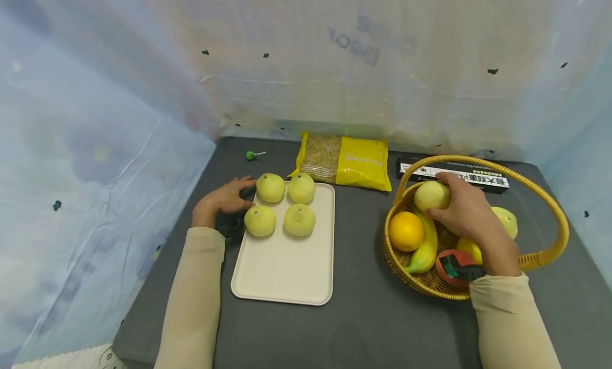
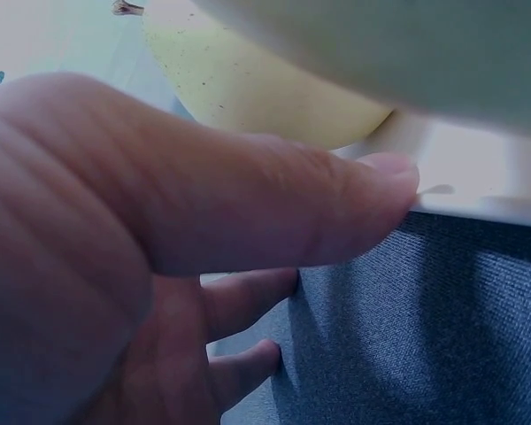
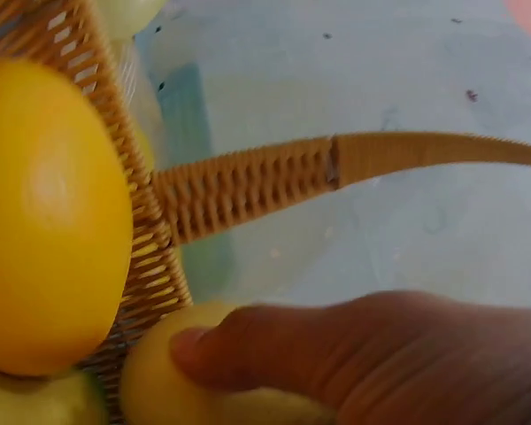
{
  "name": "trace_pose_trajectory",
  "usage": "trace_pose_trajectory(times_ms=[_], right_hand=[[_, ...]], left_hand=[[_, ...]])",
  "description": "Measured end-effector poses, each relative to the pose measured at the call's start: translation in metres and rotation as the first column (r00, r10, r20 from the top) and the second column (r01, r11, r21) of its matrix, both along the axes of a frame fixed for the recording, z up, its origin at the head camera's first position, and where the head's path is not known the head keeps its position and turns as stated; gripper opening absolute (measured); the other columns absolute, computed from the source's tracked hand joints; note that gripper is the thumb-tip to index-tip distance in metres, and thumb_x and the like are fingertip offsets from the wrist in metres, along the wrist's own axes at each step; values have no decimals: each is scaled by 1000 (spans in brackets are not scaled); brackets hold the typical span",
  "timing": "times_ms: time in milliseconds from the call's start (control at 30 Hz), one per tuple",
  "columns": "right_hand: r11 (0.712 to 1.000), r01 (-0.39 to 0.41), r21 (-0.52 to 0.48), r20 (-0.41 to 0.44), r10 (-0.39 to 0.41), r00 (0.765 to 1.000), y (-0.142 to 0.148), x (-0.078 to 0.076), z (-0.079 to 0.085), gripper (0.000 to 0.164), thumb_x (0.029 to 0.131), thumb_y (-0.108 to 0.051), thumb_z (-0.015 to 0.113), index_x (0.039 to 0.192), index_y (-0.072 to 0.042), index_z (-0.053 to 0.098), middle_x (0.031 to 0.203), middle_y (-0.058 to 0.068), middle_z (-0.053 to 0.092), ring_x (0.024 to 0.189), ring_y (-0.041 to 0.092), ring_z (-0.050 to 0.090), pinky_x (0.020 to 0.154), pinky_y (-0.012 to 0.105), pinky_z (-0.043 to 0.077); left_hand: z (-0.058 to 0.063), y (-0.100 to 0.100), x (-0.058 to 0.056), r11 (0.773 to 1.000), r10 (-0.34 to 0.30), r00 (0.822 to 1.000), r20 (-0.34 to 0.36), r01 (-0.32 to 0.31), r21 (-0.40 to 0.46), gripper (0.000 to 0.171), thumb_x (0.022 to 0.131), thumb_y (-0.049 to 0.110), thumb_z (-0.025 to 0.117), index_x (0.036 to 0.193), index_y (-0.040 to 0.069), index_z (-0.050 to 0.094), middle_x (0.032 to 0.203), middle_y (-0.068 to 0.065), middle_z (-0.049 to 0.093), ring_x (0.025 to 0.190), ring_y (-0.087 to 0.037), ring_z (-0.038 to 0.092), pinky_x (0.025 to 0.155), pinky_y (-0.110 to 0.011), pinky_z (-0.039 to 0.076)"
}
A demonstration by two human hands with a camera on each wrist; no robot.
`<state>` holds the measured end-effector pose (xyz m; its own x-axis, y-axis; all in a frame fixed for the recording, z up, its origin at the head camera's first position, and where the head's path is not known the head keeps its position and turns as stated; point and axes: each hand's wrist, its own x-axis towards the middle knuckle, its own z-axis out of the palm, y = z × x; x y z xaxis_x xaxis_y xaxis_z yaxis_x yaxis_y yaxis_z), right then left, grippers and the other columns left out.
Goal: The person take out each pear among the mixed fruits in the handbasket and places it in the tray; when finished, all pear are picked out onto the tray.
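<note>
Pale pears: one in the right hand, four on the tray. The held pear (image 1: 432,195) is at the far-left part of the basket (image 1: 397,268), above the banana. Its outline is near round and its stem is not visible; the direction of its long axis cannot be determined. The right hand (image 1: 461,207) has thumb and fingers curled around it, spread to its width.

Tray (image 1: 287,268): long axis near to far. The four pears (image 1: 299,219) form two rows of two at the far end, stem ends upward. The left hand (image 1: 229,196) lies beside the left edge, fingers extended and apart, gripping nothing.

Basket contents: one orange (image 1: 406,231), one banana (image 1: 427,247) with one end toward the near left, one red fruit (image 1: 448,280) and one yellow fruit (image 1: 468,248). One pale green fruit (image 1: 505,222) is at the far right; whether inside is unclear.

Behind: one pasta bag (image 1: 363,162), one box (image 1: 483,180), one lollipop (image 1: 251,155).
</note>
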<state>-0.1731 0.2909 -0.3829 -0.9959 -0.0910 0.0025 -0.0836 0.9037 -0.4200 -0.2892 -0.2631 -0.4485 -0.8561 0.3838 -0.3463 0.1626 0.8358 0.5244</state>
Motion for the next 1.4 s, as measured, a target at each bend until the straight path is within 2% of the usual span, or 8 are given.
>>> trace_pose_trajectory(times_ms=[167, 300, 400, 500, 633, 900, 1200, 1400], right_hand=[[998, 31, -58, -119, -38, 992, -5, 25, 6, 76, 91, -32, 90, 155, -8, 56, 132, 29, 69, 109, 48, 67, 77, 53, 57], [991, 8, -130, -187, -33, 982, -11, 47, 11, 74, 91, -32, 91, 156, -19, 60, 136, 21, 71, 107, 40, 68, 75, 34, 54], [970, -73, -233, -226, 19, 974, -20, 61, 14, 72, 91, -23, 92, 157, -24, 62, 144, 11, 69, 110, 25, 66, 81, 18, 54], [906, -224, -358, -264, 132, 955, -34, 67, 17, 75, 89, -6, 91, 157, -19, 62, 151, 7, 65, 118, 11, 64, 95, 6, 52], [801, -388, -456, -305, 268, 914, -57, 70, 20, 84, 83, 9, 91, 157, -16, 60, 151, 8, 62, 127, 8, 64, 101, 14, 57], [711, -482, -512, -288, 386, 876, -108, 59, 11, 78, 84, -1, 94, 153, -13, 61, 146, 2, 67, 122, 12, 70, 107, 20, 57], [604, -592, -533, -230, 570, 789, -180, 43, -11, 71, 89, -17, 93, 152, -13, 62, 149, 0, 67, 129, 16, 68, 110, 35, 60], [483, -621, -617, -199, 668, 717, -230, 35, -32, 69, 91, -17, 92, 153, -15, 62, 148, -1, 65, 133, 16, 66, 112, 38, 59]], left_hand=[[0, 1, -1, 1000, -3, 1000, -3, 3, -4, 80, 105, 25, 73, 173, 9, 35, 183, -23, 13, 167, -58, 1, 130, -79, 11], [0, 1, 0, 1000, -4, 1000, -2, 4, -3, 80, 105, 25, 73, 173, 9, 34, 183, -23, 13, 166, -58, 1, 130, -79, 10], [1, 1, 1, 1000, -3, 1000, -2, 3, -6, 79, 106, 25, 73, 173, 9, 34, 183, -23, 13, 166, -58, 1, 130, -79, 10], [1, 1, 2, 1000, 0, 1000, -5, 0, -12, 79, 106, 25, 72, 173, 9, 34, 183, -24, 14, 166, -58, 2, 130, -79, 10], [0, 0, 2, 1000, 5, 1000, -7, -5, -14, 79, 106, 26, 72, 173, 9, 34, 183, -23, 13, 167, -58, 1, 130, -79, 10], [0, 0, 1, 1000, -5, 1000, -10, 5, -8, 80, 105, 26, 73, 173, 9, 35, 183, -24, 14, 166, -58, 2, 130, -79, 10], [1, 1, 2, 1000, -8, 1000, -12, 8, -16, 79, 106, 24, 72, 173, 8, 34, 183, -24, 14, 167, -58, 2, 130, -78, 10], [2, 2, 3, 1000, -10, 1000, -10, 10, -14, 78, 106, 26, 71, 173, 9, 34, 183, -24, 14, 167, -57, 2, 130, -78, 11]])
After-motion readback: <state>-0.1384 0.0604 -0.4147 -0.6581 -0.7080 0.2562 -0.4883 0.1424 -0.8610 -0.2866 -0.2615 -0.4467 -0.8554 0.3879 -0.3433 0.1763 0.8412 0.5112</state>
